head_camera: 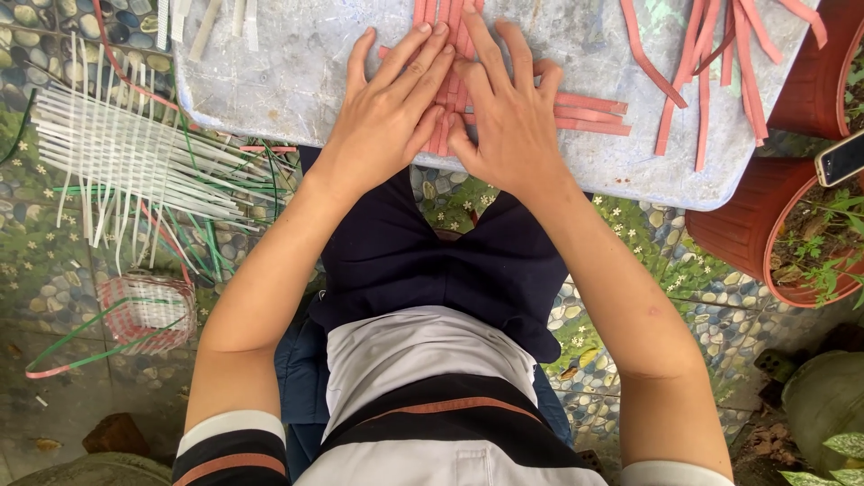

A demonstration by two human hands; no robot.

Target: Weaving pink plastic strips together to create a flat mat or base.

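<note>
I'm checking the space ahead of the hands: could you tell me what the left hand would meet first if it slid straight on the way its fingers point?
The left hand points up and slightly right along the red strips beneath it. It would likely just run on over those strips to the board's far edge, which is out of frame.

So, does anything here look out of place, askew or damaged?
Nothing looks damaged. Both hands, left hand and right hand, press flat on crossed red strips on the grey board. Loose red strips lie scattered at angles, and a phone perches on a plant pot rim.
</note>
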